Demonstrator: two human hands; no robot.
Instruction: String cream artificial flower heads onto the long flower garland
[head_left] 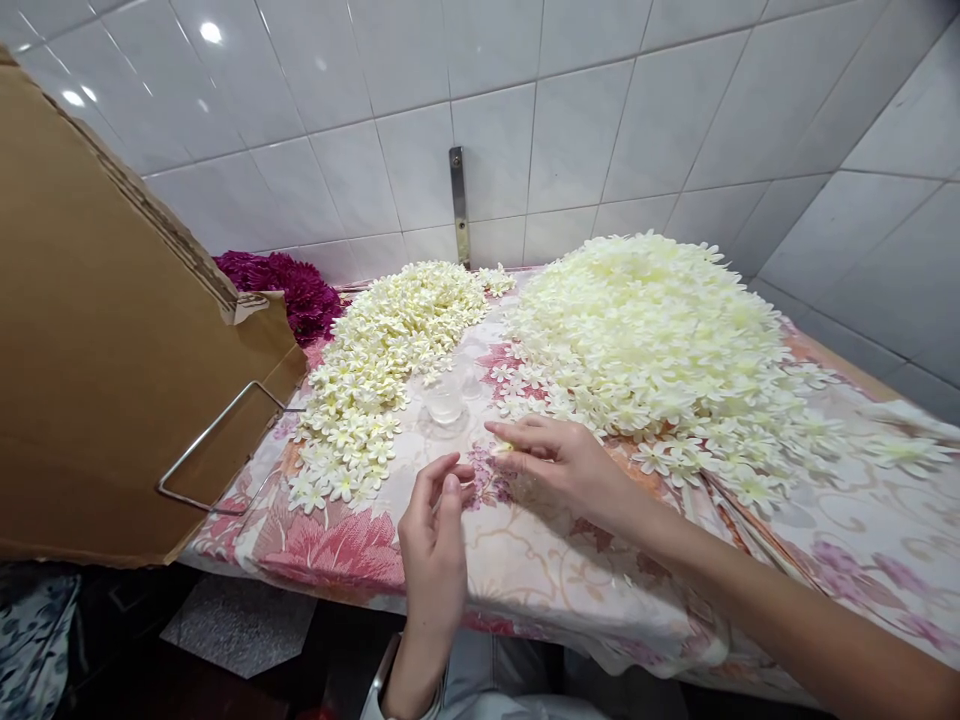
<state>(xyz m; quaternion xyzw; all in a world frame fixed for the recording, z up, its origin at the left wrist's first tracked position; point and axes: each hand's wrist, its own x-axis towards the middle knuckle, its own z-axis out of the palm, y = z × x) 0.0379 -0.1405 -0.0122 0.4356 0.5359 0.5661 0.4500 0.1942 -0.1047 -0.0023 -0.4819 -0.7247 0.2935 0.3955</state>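
My right hand pinches a small yellowish flower piece between thumb and fingertips; most of it is hidden by the fingers. Just left of it, my left hand is half curled, its thumb apart from the fingers, and I see nothing in it. Both hands are above the front of the table. Behind them stands a small clear cup. On the left lies a pile of small cream-white artificial flowers. A larger heap of pale yellow-white flower pieces spreads on the right, near my right hand.
A floral tablecloth covers the table. At left stands a large cardboard box by a bent metal wire handle. Magenta flowers lie behind it. A metal bracket is fixed to the tiled wall.
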